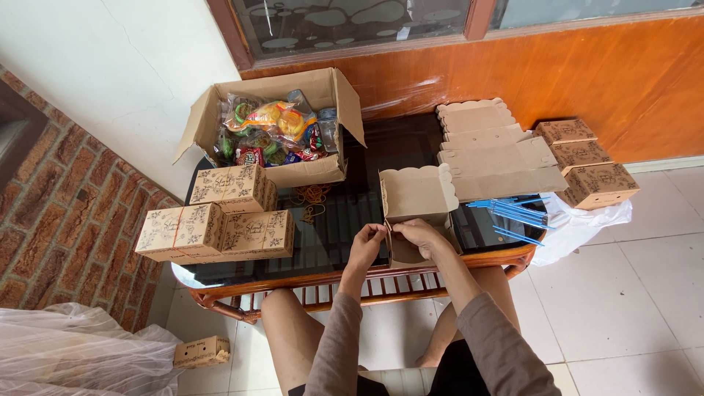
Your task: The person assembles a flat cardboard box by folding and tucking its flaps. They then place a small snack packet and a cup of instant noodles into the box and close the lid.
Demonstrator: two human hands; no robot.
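An open kraft paper box (415,198) with a scalloped lid stands at the near edge of a dark glass table (345,220). My left hand (366,244) pinches the box's front left corner. My right hand (421,235) grips the front wall beside it, fingers folded over the cardboard. Both hands touch the same box. Its lid stands upright behind them.
A big carton of wrapped snacks (275,132) sits at the table's back left. Three closed printed boxes (220,216) are stacked at the left. Flat box blanks (491,150), blue straws (513,209) and more closed boxes (587,165) lie right. Rubber bands (312,198) lie mid-table.
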